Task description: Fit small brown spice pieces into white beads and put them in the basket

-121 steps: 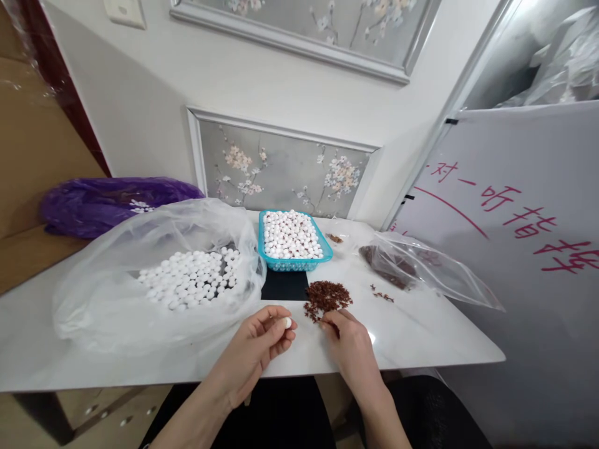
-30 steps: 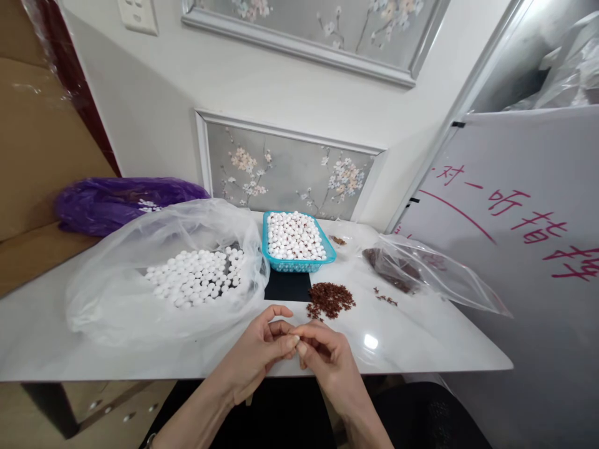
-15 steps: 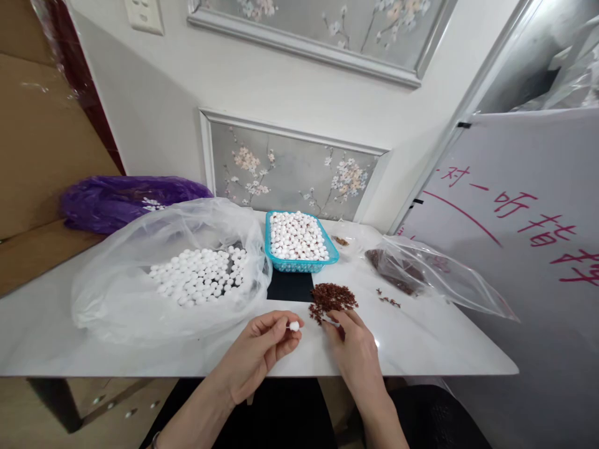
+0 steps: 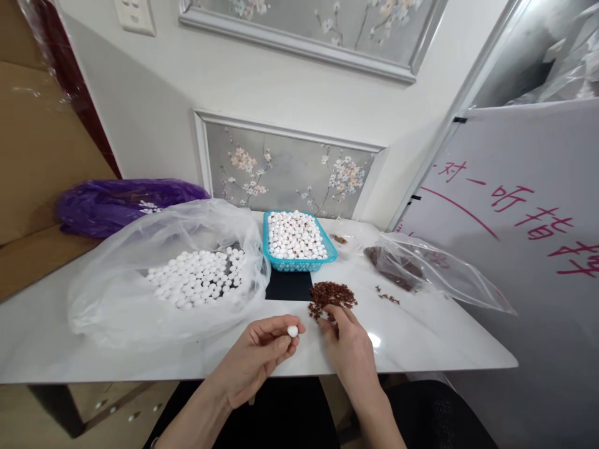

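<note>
- Your left hand (image 4: 259, 350) pinches one white ball (image 4: 292, 331) near the fingertips, above the front edge of the table (image 4: 430, 346).
- Your right hand (image 4: 352, 352) reaches down to the near edge of the pile of small brown pieces (image 4: 333, 294), thumb and forefinger close together; you cannot tell from here whether a piece is caught between them.
- The brown pile lies on the table just in front of a black mat (image 4: 289, 288), to its right, with a few loose brown pieces (image 4: 388, 298) apart on the right.
- Behind the pile, your blue basket (image 4: 332, 257) is heaped with white balls, reddish-brown bits showing among them; its front sits at the mat's far end.
- To your left, a large cloudy plastic bag (image 4: 100, 312) lies open, many loose white balls (image 4: 187, 274) spread inside it.
- Behind that bag rests a purple bag (image 4: 116, 206).
- At your right, a clear zip bag (image 4: 468, 290) with dark brown contents lies near the whiteboard (image 4: 524, 330).
- Below, a few white balls (image 4: 134, 416) lie on the floor.
</note>
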A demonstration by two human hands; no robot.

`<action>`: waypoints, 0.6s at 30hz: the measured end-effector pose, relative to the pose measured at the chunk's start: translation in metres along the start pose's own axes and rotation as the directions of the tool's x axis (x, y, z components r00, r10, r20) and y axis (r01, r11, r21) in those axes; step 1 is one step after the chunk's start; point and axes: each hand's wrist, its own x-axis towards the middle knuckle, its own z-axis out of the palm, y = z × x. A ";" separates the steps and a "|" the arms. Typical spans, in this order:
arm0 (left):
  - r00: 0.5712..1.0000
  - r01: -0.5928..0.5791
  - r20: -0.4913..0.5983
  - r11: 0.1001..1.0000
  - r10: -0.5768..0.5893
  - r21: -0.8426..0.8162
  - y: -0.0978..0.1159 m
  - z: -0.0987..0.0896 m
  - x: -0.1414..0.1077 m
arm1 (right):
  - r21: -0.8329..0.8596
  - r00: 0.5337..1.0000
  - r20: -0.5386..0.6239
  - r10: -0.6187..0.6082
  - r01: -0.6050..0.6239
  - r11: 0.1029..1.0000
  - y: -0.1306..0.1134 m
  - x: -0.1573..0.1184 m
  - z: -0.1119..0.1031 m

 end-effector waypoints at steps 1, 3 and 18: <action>1.000 0.006 -0.001 1.000 -0.006 0.000 0.000 0.000 0.000 | -0.006 1.000 0.003 -0.005 0.005 1.000 -0.001 0.000 0.000; 1.000 0.018 -0.005 1.000 -0.018 0.002 -0.001 -0.001 -0.001 | -0.019 1.000 0.006 -0.014 0.014 1.000 -0.003 0.000 0.001; 0.987 -0.088 -0.125 0.992 0.100 0.095 0.014 0.024 0.020 | 0.054 0.993 -0.118 0.020 -0.014 0.998 0.001 -0.005 0.004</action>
